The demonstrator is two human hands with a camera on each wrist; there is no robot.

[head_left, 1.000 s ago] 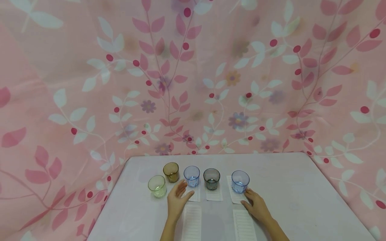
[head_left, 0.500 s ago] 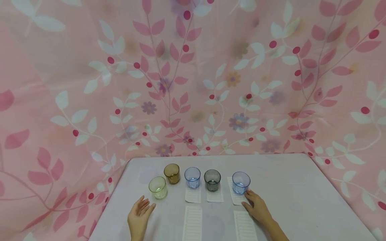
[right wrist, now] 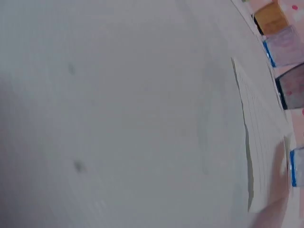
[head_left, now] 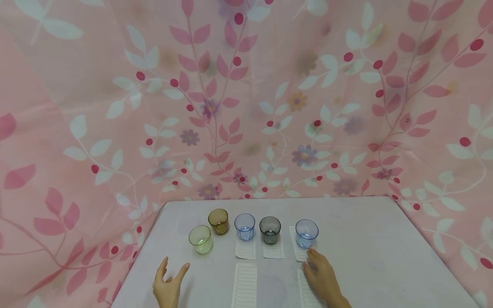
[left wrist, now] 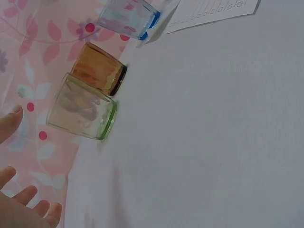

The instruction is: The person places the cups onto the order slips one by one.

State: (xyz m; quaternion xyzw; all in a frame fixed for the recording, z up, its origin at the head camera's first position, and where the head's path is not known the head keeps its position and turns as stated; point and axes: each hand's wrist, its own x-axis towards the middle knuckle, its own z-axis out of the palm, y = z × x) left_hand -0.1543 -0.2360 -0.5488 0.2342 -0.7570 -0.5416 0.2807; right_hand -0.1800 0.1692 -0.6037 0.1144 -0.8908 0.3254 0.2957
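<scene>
My left hand [head_left: 167,284] hovers at the table's left front, thumb and fingers spread apart with nothing between them. Nearest to it stands a pale green glass [head_left: 200,239], with an amber glass [head_left: 218,222] behind. To their right are a blue glass [head_left: 245,227] and a dark grey glass [head_left: 270,231], upright. A second blue glass [head_left: 307,233] stands apart on the right. Just in front of that one is my right hand [head_left: 323,276], back upward, fingers loosely bent over a printed paper strip [head_left: 308,291]. Whether its fingertips touch the glass or paper, I cannot tell.
Short paper slips lie under or before the first blue glass [head_left: 245,251], the grey glass and the right blue glass [head_left: 301,255]. Another long printed strip [head_left: 245,284] lies at front centre. A pink floral cloth [head_left: 246,107] hangs behind the white table [head_left: 377,256].
My left hand has moved left, from before the first blue glass to front left of the green one, its thumb opening wider. My right hand has drawn back slightly from the right blue glass.
</scene>
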